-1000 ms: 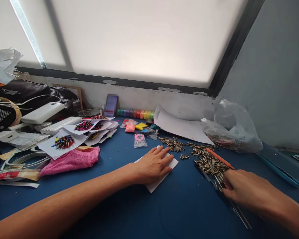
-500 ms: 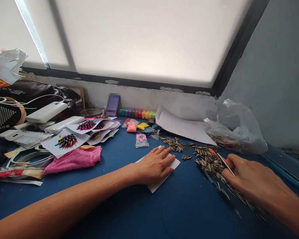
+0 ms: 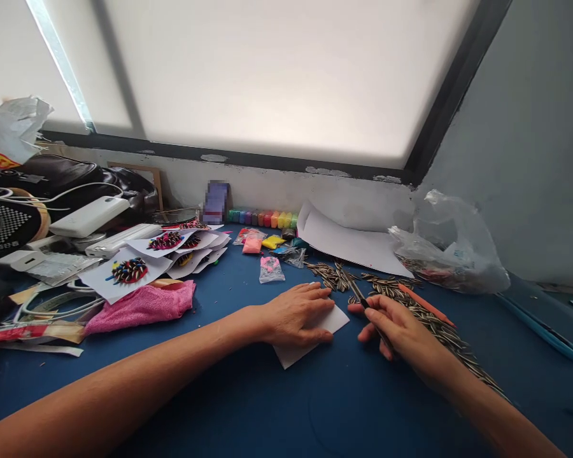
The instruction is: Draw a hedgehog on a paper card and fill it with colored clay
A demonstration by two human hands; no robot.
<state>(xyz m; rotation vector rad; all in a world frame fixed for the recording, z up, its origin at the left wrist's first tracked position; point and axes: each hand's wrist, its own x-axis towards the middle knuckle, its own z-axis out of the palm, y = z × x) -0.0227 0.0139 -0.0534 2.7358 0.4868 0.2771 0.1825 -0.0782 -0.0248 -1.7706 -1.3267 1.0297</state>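
My left hand (image 3: 298,320) lies flat on a small piece of white paper (image 3: 298,356), fingers stretched out. The paper rests on the blue tabletop, partly hidden under the palm. To the right, my right hand (image 3: 395,327) pinches a slim black pen (image 3: 361,299) between thumb and fingers. The pen's upper end points toward the striped sunflower seeds (image 3: 332,277). A larger heap of seeds (image 3: 451,343) spreads behind and right of that hand. An orange stick-like tool (image 3: 427,305) rests on this heap.
Seed-decorated papers (image 3: 128,272) and a pink cloth (image 3: 143,308) are at left. Small clay packets (image 3: 253,245) and a row of coloured blocks (image 3: 262,219) sit behind. Large white sheets (image 3: 351,245), a plastic bag (image 3: 458,254) and a blue folder (image 3: 544,327) are farther right.
The orange tool has left my right hand and now lies on the seeds. My right hand has moved left and holds the black pen. My left hand stays on the paper.
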